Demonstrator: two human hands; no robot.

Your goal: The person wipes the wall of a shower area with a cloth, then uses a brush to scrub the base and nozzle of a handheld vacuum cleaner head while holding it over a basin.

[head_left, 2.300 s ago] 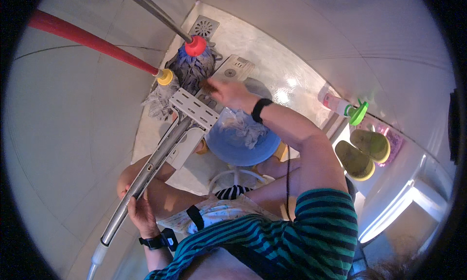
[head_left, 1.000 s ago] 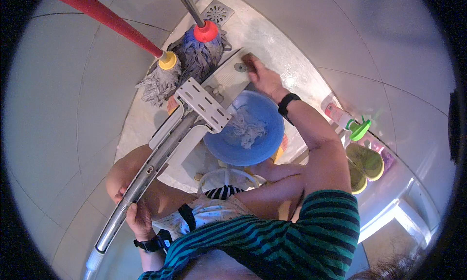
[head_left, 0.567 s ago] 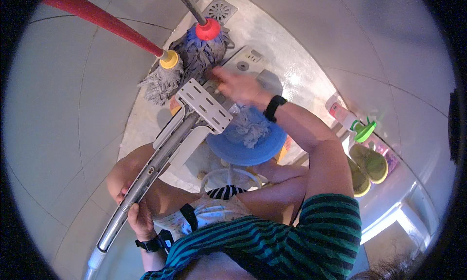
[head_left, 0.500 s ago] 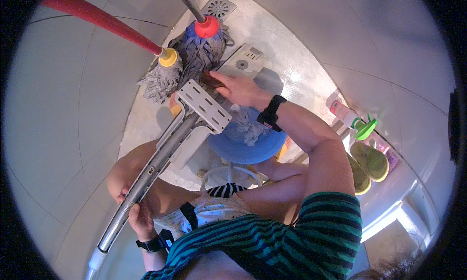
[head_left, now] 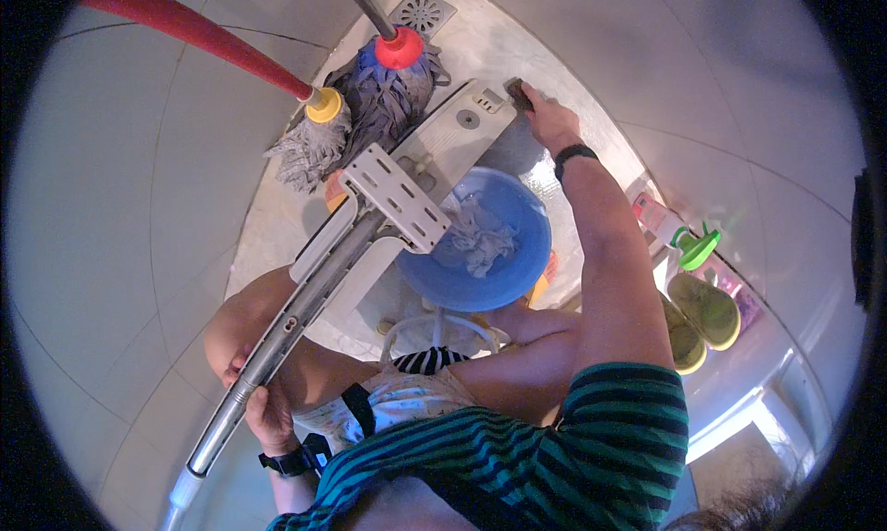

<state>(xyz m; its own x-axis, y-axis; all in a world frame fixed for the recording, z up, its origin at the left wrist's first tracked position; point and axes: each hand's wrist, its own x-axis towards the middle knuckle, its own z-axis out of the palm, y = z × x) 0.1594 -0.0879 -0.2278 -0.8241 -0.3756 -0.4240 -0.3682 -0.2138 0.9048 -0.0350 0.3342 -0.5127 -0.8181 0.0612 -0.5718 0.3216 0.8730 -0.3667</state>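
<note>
Head camera: your left hand (head_left: pixel 267 416) is curled around the metal pole of a squeeze mop (head_left: pixel 319 288), which slants across your knee toward the blue basin (head_left: pixel 527 272). Your right hand (head_left: pixel 553 125) grips a dark scrubber (head_left: pixel 517 93) just beside the mop's long plate (head_left: pixel 455 136). The mop should handle stiff and head-heavy, slippery if wet; grasp it mid-pole.
</note>
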